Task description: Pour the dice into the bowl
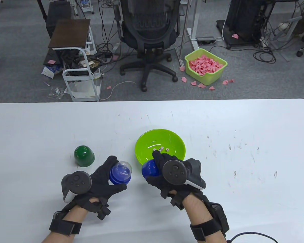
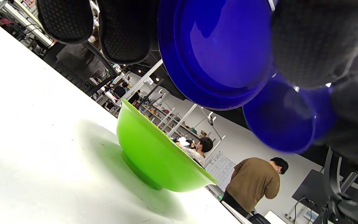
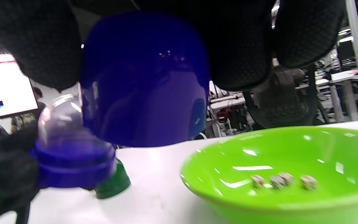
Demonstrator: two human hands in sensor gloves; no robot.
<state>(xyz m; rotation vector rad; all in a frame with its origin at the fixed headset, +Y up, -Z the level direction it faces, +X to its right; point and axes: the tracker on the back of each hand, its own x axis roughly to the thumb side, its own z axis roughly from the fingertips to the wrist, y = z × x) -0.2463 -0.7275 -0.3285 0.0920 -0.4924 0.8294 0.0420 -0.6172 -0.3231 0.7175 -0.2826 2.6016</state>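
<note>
A green bowl (image 1: 144, 138) sits mid-table with several small dice (image 1: 161, 149) in it. My left hand (image 1: 116, 174) grips a blue base with a clear dome (image 1: 120, 172), held upright just left of the bowl. My right hand (image 1: 152, 165) grips a dark blue cup (image 1: 149, 170) at the bowl's near rim. In the right wrist view the blue cup (image 3: 144, 87) hangs above the table beside the bowl (image 3: 216, 161), with the dice (image 3: 278, 180) lying inside. In the left wrist view the base's underside (image 2: 219, 53) and the cup (image 2: 281, 121) hover above the bowl (image 2: 148, 149).
A green cup (image 1: 84, 156) stands upside down on the white table (image 1: 243, 177), left of my left hand. It also shows in the right wrist view (image 3: 112, 183). Beyond the far edge are an office chair (image 1: 149, 33) and a bin of pink scraps (image 1: 205, 66).
</note>
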